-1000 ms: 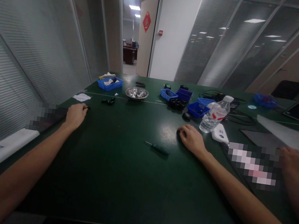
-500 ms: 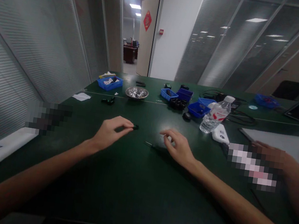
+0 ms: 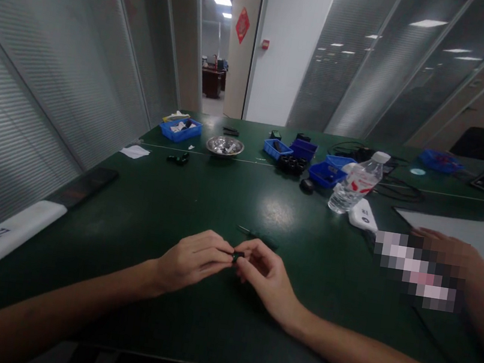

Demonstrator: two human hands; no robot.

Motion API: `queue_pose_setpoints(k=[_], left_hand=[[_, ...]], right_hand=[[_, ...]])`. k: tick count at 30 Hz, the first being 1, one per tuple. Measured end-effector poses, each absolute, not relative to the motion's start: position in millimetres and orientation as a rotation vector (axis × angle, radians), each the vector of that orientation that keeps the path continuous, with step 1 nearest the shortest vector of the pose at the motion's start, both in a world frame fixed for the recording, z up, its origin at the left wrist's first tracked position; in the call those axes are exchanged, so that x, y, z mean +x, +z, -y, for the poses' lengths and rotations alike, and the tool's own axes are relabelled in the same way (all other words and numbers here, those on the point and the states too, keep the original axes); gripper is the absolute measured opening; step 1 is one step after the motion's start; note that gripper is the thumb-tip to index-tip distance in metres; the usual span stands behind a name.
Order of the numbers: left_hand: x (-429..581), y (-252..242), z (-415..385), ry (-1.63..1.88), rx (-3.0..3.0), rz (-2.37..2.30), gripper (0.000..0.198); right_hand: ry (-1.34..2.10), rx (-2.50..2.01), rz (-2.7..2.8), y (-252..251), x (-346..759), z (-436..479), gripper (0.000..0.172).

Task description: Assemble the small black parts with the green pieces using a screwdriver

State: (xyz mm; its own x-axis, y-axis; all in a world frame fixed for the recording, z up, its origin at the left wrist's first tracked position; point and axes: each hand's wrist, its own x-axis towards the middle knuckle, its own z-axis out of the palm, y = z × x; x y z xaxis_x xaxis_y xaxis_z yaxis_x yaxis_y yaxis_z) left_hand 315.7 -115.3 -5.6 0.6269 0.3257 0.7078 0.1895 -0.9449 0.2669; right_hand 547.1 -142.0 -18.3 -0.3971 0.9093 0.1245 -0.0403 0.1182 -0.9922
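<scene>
Between the fingertips of both hands is a small dark part (image 3: 237,256), too small to name more exactly. My left hand (image 3: 198,260) pinches it from the left, fingers pressed together. My right hand (image 3: 268,279) has its thumb and forefinger closed on the other side of it. Just behind my right hand, a screwdriver (image 3: 256,236) lies on the green table (image 3: 131,316), its thin metal shaft pointing left and its dark handle partly hidden by the fingers.
Farther back stand a metal bowl (image 3: 225,147) of small parts, blue bins (image 3: 180,129), a black part (image 3: 178,158) and a water bottle (image 3: 360,184). White power banks (image 3: 4,237) lie left and right. Another person's hand (image 3: 453,255) rests at the right.
My left hand has brought the small dark part nearer and to the right. My right hand has come down and in, from apart to closing its fingertips on the part. The screwdriver stays lying.
</scene>
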Motion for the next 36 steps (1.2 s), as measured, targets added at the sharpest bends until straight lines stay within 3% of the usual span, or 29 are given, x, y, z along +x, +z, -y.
queue_pose_setpoints(k=[9, 23, 36], left_hand=[[323.2, -13.9, 119.9, 1.246, 2.382, -0.605, 0.022], [329.1, -12.1, 123.8, 0.767, 1.598, -0.797, 0.027], [330.3, -6.8, 127.1, 0.767, 1.756, -0.874, 0.012]], right_hand=[[1.447, -0.854, 1.455, -27.1, 546.5, 145.3, 0.026], [1.304, -0.873, 1.539, -26.6, 547.3, 147.6, 0.020], [1.159, -0.907, 1.726, -17.5, 544.6, 149.3, 0.020]])
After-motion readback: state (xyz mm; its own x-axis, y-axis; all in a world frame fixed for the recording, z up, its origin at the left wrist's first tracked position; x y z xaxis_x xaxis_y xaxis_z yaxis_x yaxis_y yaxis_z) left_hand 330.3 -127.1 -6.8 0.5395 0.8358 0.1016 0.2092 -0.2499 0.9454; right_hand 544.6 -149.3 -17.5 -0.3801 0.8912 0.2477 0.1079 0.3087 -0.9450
